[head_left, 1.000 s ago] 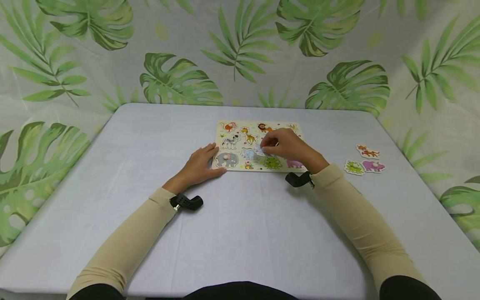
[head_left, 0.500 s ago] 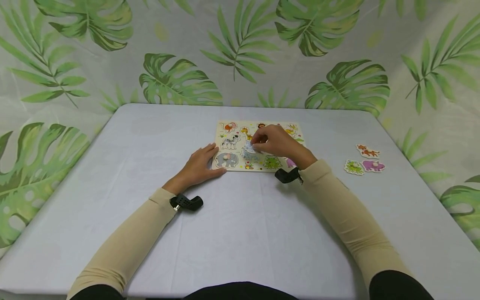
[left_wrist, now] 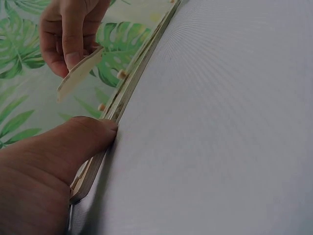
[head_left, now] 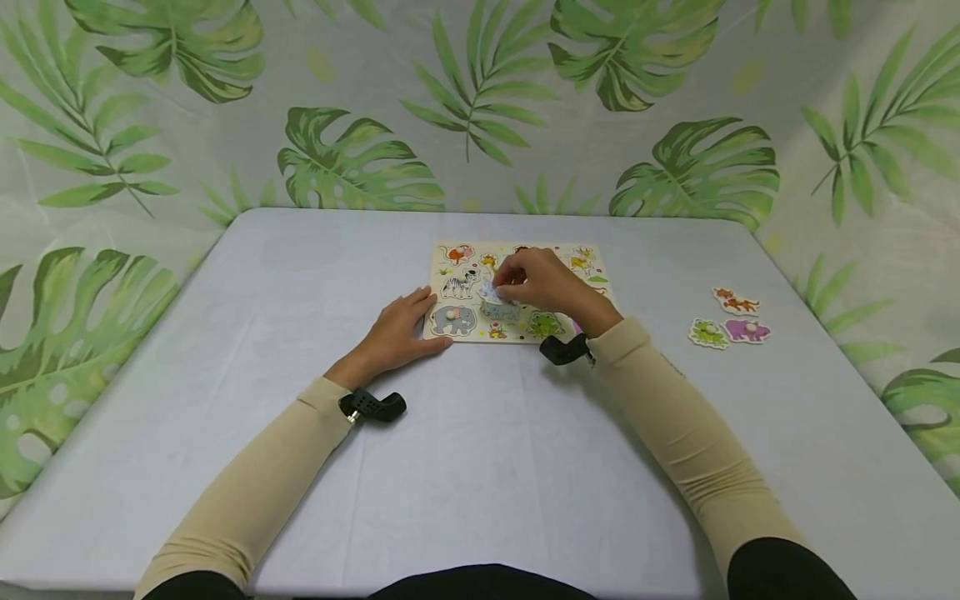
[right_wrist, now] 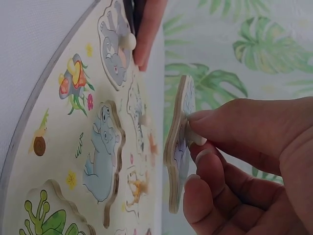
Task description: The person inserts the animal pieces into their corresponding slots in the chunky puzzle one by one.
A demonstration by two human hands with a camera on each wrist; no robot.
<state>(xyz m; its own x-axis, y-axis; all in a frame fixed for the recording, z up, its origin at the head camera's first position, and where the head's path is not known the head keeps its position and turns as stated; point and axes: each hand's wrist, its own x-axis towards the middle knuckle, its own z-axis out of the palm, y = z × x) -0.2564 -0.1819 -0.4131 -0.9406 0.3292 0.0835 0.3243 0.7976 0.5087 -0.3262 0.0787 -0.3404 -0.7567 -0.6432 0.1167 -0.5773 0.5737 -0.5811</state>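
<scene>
My right hand (head_left: 543, 283) pinches the small knob of a light blue animal puzzle piece (right_wrist: 178, 147) between thumb and fingers. The piece is tilted on edge and raised above the wooden puzzle board (head_left: 517, 336). Below it, the board has a recess with a matching pale blue animal picture (right_wrist: 100, 156), seen in the right wrist view. My left hand (head_left: 393, 332) rests at the board's left edge, fingers extended along the side and thumb (left_wrist: 93, 137) on the near corner. Beside that hand, a grey elephant piece (head_left: 453, 320) with a knob sits in its recess.
To the right of the board lie three loose pieces: a tiger (head_left: 736, 303), a green frog (head_left: 708, 334) and a purple hippo (head_left: 747, 332). A white cloth covers the table (head_left: 450, 467). Behind it hangs a leaf-patterned curtain (head_left: 495, 75).
My right hand has moved left over the board with the light blue piece, from beside the blue animal recess to above it. The left hand has stayed in place.
</scene>
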